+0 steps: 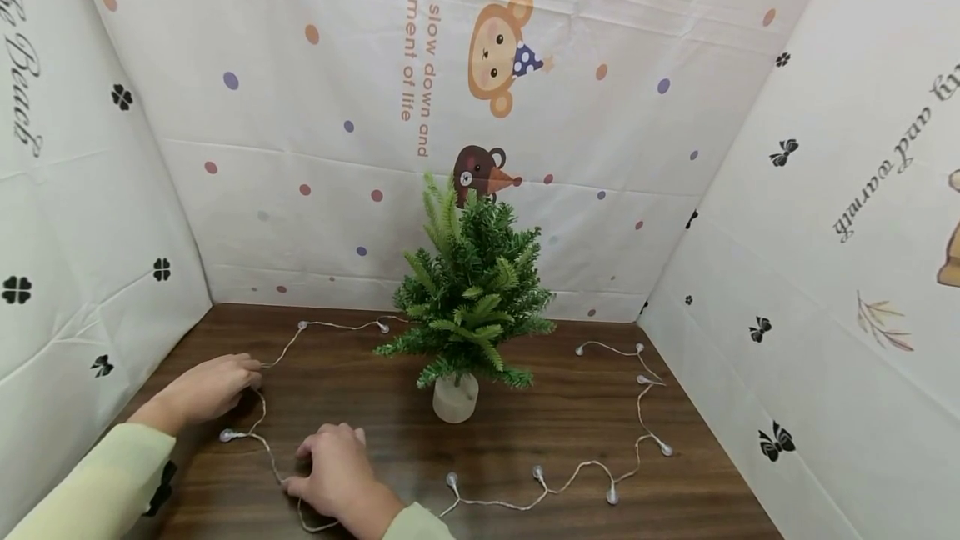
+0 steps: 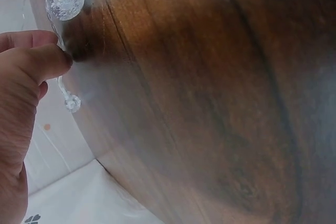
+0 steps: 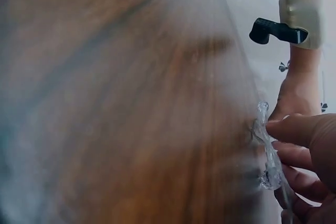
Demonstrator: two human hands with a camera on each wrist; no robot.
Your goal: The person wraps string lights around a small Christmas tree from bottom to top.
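A string of lights (image 1: pixel 537 473) with clear round bulbs on a thin, pale wire lies in a loose loop on the brown table. At the table's left side, my left hand (image 1: pixel 213 388) pinches the wire between thumb and finger; a bulb (image 2: pixel 68 1) shows just beside that grip in the left wrist view. Nearer the front, my right hand (image 1: pixel 337 473) holds another stretch of the wire with thumb and curled fingers. Bulbs (image 3: pixel 271 178) hang close by its fingers in the right wrist view. Between the two hands the wire sags past one bulb (image 1: pixel 228 435).
A small artificial Christmas tree (image 1: pixel 480 298) on a pale round base (image 1: pixel 455 402) stands mid-table, inside the loop. Printed white sheets (image 1: pixel 300 107) wall off the back and both sides. The wire's far end (image 1: pixel 580 350) lies at the back right.
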